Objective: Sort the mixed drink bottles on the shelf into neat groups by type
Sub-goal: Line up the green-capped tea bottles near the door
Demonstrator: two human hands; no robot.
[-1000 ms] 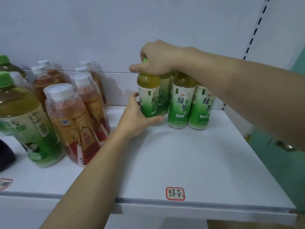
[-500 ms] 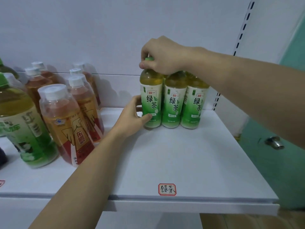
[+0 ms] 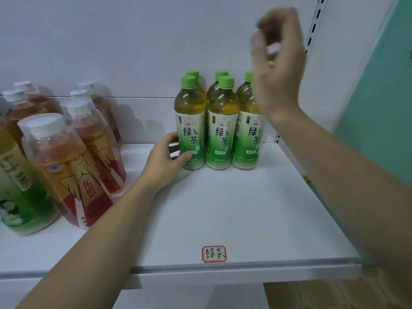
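Several green tea bottles with green caps stand in a tight group at the back of the white shelf (image 3: pixel 234 208). My left hand (image 3: pixel 166 158) holds the base of the front left green tea bottle (image 3: pixel 190 130), thumb across its label, fingers behind it. My right hand (image 3: pixel 276 63) hovers blurred above and in front of the right bottles, fingers loosely curled, holding nothing. It hides part of the rightmost green tea bottle (image 3: pixel 247 134). Several red tea bottles (image 3: pixel 64 168) with white caps stand grouped at the left.
A large green-labelled bottle (image 3: pixel 17 192) stands at the far left edge. A red-bordered handwritten label (image 3: pixel 214 254) sticks near the shelf's front lip. The white back wall and a slotted upright (image 3: pixel 313 30) bound the shelf; a teal wall lies to the right.
My right hand has let go of the front left bottle's cap and lifted up and to the right. The bottle now stands in line with the group. My left hand stays at its base.
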